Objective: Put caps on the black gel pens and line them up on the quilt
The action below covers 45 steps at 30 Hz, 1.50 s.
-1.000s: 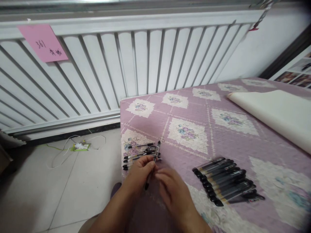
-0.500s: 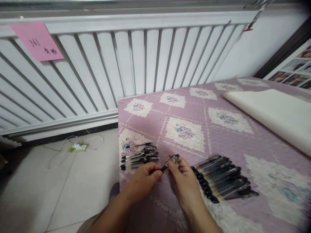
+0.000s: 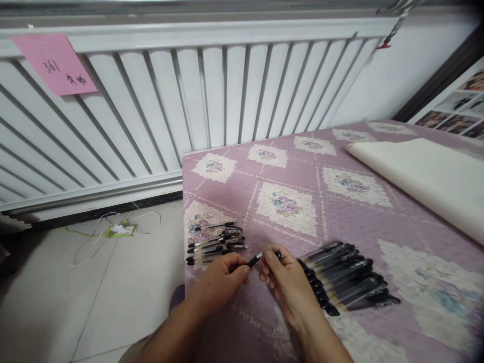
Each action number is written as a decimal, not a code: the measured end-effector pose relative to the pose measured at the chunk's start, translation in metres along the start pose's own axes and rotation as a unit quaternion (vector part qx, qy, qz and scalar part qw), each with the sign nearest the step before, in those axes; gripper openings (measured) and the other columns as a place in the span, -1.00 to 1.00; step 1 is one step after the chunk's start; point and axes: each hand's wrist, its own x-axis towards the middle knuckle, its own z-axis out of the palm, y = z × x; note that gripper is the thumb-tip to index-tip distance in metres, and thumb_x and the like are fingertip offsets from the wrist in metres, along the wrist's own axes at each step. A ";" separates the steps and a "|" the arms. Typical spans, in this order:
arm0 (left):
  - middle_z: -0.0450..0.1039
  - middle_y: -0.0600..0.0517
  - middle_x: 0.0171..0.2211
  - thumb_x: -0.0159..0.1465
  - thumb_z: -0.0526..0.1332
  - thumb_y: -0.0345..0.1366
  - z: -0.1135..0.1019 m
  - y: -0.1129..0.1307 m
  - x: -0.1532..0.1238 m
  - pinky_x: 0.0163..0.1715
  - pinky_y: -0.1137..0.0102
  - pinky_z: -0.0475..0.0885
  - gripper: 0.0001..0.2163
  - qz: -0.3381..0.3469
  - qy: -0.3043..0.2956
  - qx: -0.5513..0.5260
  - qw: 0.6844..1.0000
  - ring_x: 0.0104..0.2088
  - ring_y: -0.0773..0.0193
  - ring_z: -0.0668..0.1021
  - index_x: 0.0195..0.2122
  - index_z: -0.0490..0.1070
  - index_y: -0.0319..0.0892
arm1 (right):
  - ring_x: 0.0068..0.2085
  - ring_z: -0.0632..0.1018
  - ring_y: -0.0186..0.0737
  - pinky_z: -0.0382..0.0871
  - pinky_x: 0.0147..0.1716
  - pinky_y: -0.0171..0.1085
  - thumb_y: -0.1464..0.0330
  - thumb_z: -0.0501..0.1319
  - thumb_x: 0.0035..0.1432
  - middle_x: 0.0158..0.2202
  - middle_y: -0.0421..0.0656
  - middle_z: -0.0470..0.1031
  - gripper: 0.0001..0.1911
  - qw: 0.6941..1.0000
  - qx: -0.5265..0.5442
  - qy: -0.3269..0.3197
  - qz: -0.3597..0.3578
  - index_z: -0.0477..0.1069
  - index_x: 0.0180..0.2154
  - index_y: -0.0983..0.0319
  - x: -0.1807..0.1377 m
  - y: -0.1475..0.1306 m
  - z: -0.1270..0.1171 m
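Observation:
My left hand (image 3: 218, 283) is closed around the dark barrel of a pen (image 3: 254, 260), whose silvery tip points up to the right. Just across from that tip, my right hand (image 3: 286, 282) pinches a black pen cap (image 3: 279, 254), mostly covered by the fingers. Pen and cap look separated by a small gap. Beyond my left hand lies a loose group of clear-barrelled pens (image 3: 212, 243) with black caps. To the right of my right hand, several dark capped pens (image 3: 350, 275) lie side by side in a slanted row.
A purple floral cloth (image 3: 287, 166) covers the surface under the pens. At the right lies a rolled cream sheet (image 3: 423, 176). Behind stands a white radiator (image 3: 212, 96) bearing a pink note (image 3: 55, 65). A power strip (image 3: 121, 230) with cables is on the tiled floor.
The cap has come off the pen tip: my right hand has drawn it slightly away to the right, exposing the tip. My left hand still grips the barrel.

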 end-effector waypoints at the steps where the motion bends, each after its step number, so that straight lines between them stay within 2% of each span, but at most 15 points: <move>1: 0.26 0.18 -0.56 0.19 0.09 -0.23 0.000 0.000 0.000 -0.54 0.50 0.15 -0.83 0.003 -0.001 0.001 1.000 -0.55 0.41 0.28 -0.43 0.38 -0.19 | -0.61 0.28 -0.45 0.15 -0.61 -0.44 0.15 0.37 -0.08 -0.66 -0.37 0.26 -0.68 1.000 -0.025 -0.003 -0.001 0.32 -0.45 0.20 0.000 0.002 0.000; 8: 0.38 0.14 -0.43 0.15 0.16 -0.28 0.000 0.001 0.000 -0.41 0.49 0.23 -0.87 0.027 0.008 -0.032 0.999 -0.42 0.37 0.37 -0.32 0.41 -0.19 | -0.60 0.29 -0.43 0.11 -0.58 -0.40 0.13 0.33 -0.05 -0.65 -0.34 0.30 -0.69 0.986 -0.163 -0.001 -0.036 0.37 -0.47 0.22 0.001 0.006 0.001; 11: 0.37 0.14 -0.45 0.17 0.14 -0.28 -0.002 0.003 -0.001 -0.41 0.49 0.23 -0.88 0.028 0.013 -0.022 0.999 -0.43 0.37 0.37 -0.35 0.41 -0.19 | -0.59 0.30 -0.42 0.12 -0.57 -0.40 0.12 0.32 -0.04 -0.64 -0.33 0.32 -0.70 0.981 -0.189 -0.015 -0.042 0.41 -0.44 0.22 -0.001 0.004 0.002; 19: 0.34 0.15 -0.49 0.20 0.11 -0.29 -0.003 0.004 -0.002 -0.45 0.50 0.20 -0.86 0.039 0.008 0.008 0.999 -0.45 0.39 0.35 -0.41 0.41 -0.19 | -0.62 0.25 -0.44 0.04 -0.66 -0.42 0.10 0.30 -0.07 -0.59 -0.34 0.32 -0.62 0.984 -0.180 -0.003 -0.006 0.43 -0.25 0.19 -0.004 0.002 0.007; 24: 0.34 0.15 -0.49 0.19 0.11 -0.29 -0.003 0.005 -0.003 -0.44 0.50 0.21 -0.87 0.037 0.012 0.007 0.999 -0.45 0.38 0.35 -0.40 0.41 -0.19 | -0.65 0.19 -0.47 0.03 -0.67 -0.42 0.06 0.32 -0.11 -0.64 -0.36 0.25 -0.64 0.975 -0.222 -0.003 -0.003 0.33 -0.48 0.19 -0.002 0.004 0.006; 26: 0.34 0.15 -0.49 0.19 0.11 -0.29 -0.004 0.005 -0.003 -0.45 0.50 0.21 -0.87 0.042 0.011 0.010 0.999 -0.45 0.38 0.35 -0.41 0.41 -0.19 | -0.66 0.17 -0.46 0.00 -0.67 -0.42 0.05 0.29 -0.08 -0.68 -0.37 0.22 -0.65 0.971 -0.240 -0.006 -0.003 0.33 -0.50 0.20 -0.001 0.003 0.005; 31: 0.32 0.17 -0.51 0.21 0.10 -0.29 -0.004 0.003 -0.003 -0.47 0.50 0.19 -0.87 0.042 0.008 0.017 0.999 -0.48 0.40 0.33 -0.42 0.39 -0.19 | -0.61 0.24 -0.44 0.06 -0.64 -0.42 0.12 0.29 -0.06 -0.64 -0.33 0.27 -0.68 0.977 -0.211 -0.021 -0.001 0.44 -0.35 0.21 -0.005 0.000 0.004; 36: 0.33 0.17 -0.50 0.20 0.11 -0.29 -0.003 0.002 -0.001 -0.47 0.51 0.20 -0.87 0.043 0.014 0.014 0.999 -0.47 0.40 0.34 -0.41 0.39 -0.18 | -0.59 0.25 -0.42 0.07 -0.64 -0.42 0.12 0.31 -0.08 -0.59 -0.33 0.28 -0.57 0.986 -0.166 -0.015 0.006 0.43 -0.19 0.21 -0.006 0.000 0.008; 41: 0.34 0.16 -0.49 0.20 0.11 -0.29 -0.003 0.003 -0.002 -0.44 0.50 0.21 -0.87 0.041 0.011 0.024 0.999 -0.45 0.38 0.36 -0.40 0.40 -0.18 | -0.64 0.18 -0.47 0.01 -0.67 -0.43 0.11 0.32 -0.11 -0.64 -0.36 0.24 -0.69 0.978 -0.211 -0.006 0.004 0.37 -0.45 0.20 -0.004 0.000 0.007; 45: 0.33 0.16 -0.50 0.21 0.10 -0.29 -0.004 0.005 -0.003 -0.44 0.50 0.20 -0.86 0.042 0.009 0.032 0.999 -0.46 0.39 0.35 -0.44 0.38 -0.18 | -0.63 0.21 -0.45 -0.01 -0.66 -0.43 0.17 0.28 -0.04 -0.65 -0.35 0.25 -0.73 0.977 -0.212 -0.012 0.003 0.43 -0.33 0.21 -0.006 -0.002 0.005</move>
